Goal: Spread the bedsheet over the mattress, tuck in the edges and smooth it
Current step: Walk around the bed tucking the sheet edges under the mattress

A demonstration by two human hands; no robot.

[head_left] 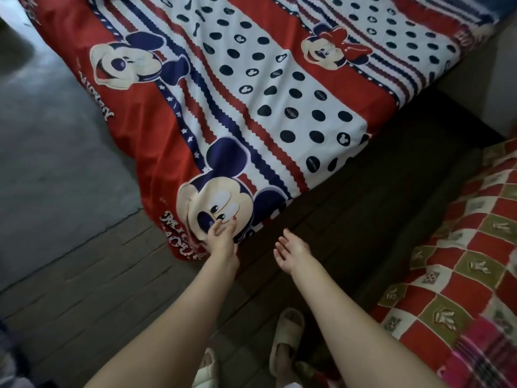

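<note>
At the near corner of the bed, seen from the head camera:

Item 1, bedsheet (223, 88). Red, white and navy cotton print with cartoon mouse faces, dots, zigzag stripes and star bands. It lies spread over the mattress, its long axis running away from the person toward the upper right. The top looks mostly flat, with soft folds along the left side, where the red border hangs down toward the grey floor (56, 163). The near corner droops loose over the bed's end and does not appear tucked. Along the right side the edge ends flush at the top of the dark bed base (391, 191); whether it is tucked there cannot be told.

Item 2, left hand (222, 236). Reached forward, fingers fairly straight and laid against the hanging corner, on the printed face. It presses or touches the cloth; no pinch is visible. This is the nearer hand to the loose corner.

Item 3, right hand (292, 252). Palm turned up, fingers relaxed and spread, holding nothing. It hovers just right of the corner, in front of the dark base, apart from the cloth.

Judgement: the loose corner lies directly ahead of and under the left fingers, so tucking would likely start there, with the right hand free to lift or feed the edge beneath.

Other: checked red-and-green quilt (461, 275) at right; pale slippers (285, 337) on the person's feet.
</note>
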